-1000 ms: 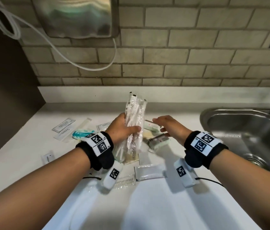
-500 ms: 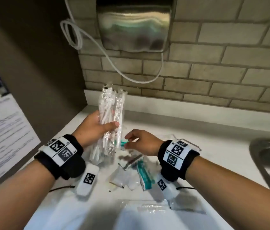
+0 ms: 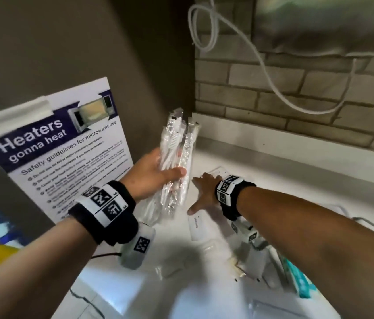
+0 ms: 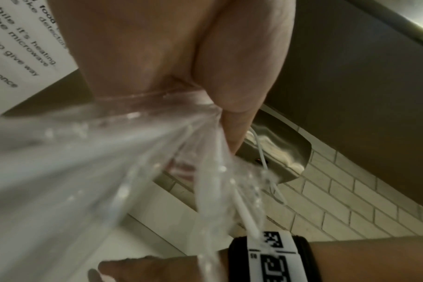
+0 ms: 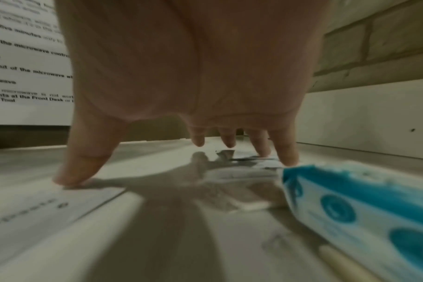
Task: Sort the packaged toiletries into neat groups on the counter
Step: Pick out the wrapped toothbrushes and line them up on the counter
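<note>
My left hand (image 3: 156,176) grips a bundle of clear-wrapped toothbrushes (image 3: 176,162), held upright above the white counter (image 3: 285,176) near the left wall. The left wrist view shows the crinkled clear wrappers (image 4: 133,162) pinched under my thumb. My right hand (image 3: 203,194) lies spread and flat just right of the bundle, fingers straight, fingertips (image 5: 287,160) touching flat white sachets (image 5: 242,162) on the counter. A white packet (image 3: 198,226) lies beside my right thumb. A teal and white packet (image 5: 365,208) lies at the right, seen at the right edge of the head view as the teal packet (image 3: 301,284).
A laminated microwave safety sign (image 3: 62,153) leans on the dark left wall. A steel wall unit (image 3: 324,26) with a looped white cable (image 3: 239,42) hangs on the brick backsplash. More small wrapped items (image 3: 174,268) lie on the near counter.
The view has swung left, towards the sign. My left hand carried the toothbrush bundle left with it. My right hand went from curled over the pile to spread flat on the sachets.
</note>
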### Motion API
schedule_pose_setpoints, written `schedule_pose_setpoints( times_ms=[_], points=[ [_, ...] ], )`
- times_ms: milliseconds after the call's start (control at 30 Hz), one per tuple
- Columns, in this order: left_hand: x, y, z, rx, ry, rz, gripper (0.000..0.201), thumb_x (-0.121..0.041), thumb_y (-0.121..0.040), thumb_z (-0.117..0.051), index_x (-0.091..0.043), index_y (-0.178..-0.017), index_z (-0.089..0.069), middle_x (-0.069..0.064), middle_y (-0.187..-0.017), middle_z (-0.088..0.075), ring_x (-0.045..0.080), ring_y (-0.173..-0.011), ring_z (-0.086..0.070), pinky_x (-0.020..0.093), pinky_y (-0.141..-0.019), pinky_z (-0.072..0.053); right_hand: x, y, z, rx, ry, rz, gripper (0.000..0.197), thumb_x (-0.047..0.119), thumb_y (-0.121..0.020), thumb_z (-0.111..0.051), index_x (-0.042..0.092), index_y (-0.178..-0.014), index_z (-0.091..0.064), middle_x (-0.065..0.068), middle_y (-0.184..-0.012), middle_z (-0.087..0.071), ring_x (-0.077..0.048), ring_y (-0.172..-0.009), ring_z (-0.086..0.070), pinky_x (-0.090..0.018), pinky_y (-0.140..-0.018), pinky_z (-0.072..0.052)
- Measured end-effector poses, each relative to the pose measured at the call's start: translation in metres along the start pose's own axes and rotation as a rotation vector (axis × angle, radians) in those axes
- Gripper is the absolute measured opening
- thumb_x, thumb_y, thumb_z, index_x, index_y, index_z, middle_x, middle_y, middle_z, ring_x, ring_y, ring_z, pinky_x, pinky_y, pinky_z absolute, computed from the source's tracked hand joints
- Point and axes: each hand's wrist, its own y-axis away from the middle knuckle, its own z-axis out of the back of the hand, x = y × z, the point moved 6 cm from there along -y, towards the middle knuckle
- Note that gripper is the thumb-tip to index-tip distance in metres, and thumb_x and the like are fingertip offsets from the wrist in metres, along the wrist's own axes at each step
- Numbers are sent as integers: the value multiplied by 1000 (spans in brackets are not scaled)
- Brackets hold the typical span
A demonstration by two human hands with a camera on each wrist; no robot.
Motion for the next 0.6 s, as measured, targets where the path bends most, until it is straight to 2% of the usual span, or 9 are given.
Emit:
schedule_pose_setpoints(
  times_ms=[67, 100, 167, 200, 300, 400, 533, 600],
  points=[
    [6, -6, 5, 0, 15, 8, 46, -21, -83, -73, -20, -125, -55, -4, -110, -72, 14, -97, -70, 44, -95, -52, -2, -11, -10, 4, 21, 18, 148, 99, -23, -50, 33, -149, -13, -8, -161, -6, -37, -147, -10, -60, -112, -19],
    [8, -9, 6, 0, 20, 10, 45, -20, -83, -73, -20, -124, -56, -3, -110, -72, 14, -97, -71, 44, -95, -52, -4, -10, -12, 0, 23, 19, 143, 99, -26, -51, 29, -148, -19, -10, -159, -13, -39, -145, -15, -60, -111, -21],
    [12, -16, 8, 3, 36, 11, 43, -18, -83, -72, -19, -124, -56, -3, -110, -72, 15, -97, -71, 44, -95, -52, -6, 15, -6, -17, 30, 33, 121, 88, -48, -60, 18, -142, -31, -15, -155, -24, -37, -142, -21, -53, -113, -23],
    [14, -19, 7, 7, 46, 10, 43, -17, -84, -72, -18, -123, -57, -2, -110, -72, 15, -98, -70, 44, -96, -52, -6, 33, -2, -18, 41, 42, 110, 81, -59, -62, 15, -142, -33, -15, -155, -24, -34, -144, -20, -49, -115, -21],
    [18, -29, -3, 47, 60, 9, 42, -16, -84, -72, -19, -123, -57, -1, -109, -72, 16, -98, -70, 44, -96, -51, -25, 72, -7, 27, 33, 24, 90, 63, -78, -62, 18, -148, -28, -10, -158, -19, -29, -146, -16, -41, -116, -16],
    [20, -36, -15, 86, 71, -2, 42, -15, -84, -72, -17, -123, -57, 0, -110, -72, 18, -100, -70, 44, -96, -51, -42, 100, -11, 16, -47, -5, 85, 58, -79, -66, 28, -149, -28, -3, -156, -23, -30, -141, -25, -40, -115, -22],
    [21, -44, -28, 120, 89, -33, 43, -10, -83, -72, -15, -123, -57, 2, -111, -71, 18, -101, -69, 43, -97, -51, -52, 123, -15, 32, 59, -6, 75, 51, -88, -57, 23, -150, -26, 1, -156, -26, -22, -140, -25, -36, -113, -23],
    [24, -48, -31, 128, 82, -49, 40, -12, -82, -73, -18, -119, -59, 0, -109, -72, 18, -100, -69, 44, -97, -51, -55, 130, -14, 51, 63, -26, 69, 50, -89, -57, 23, -148, -31, 2, -151, -34, -21, -137, -31, -37, -113, -27]
  ],
)
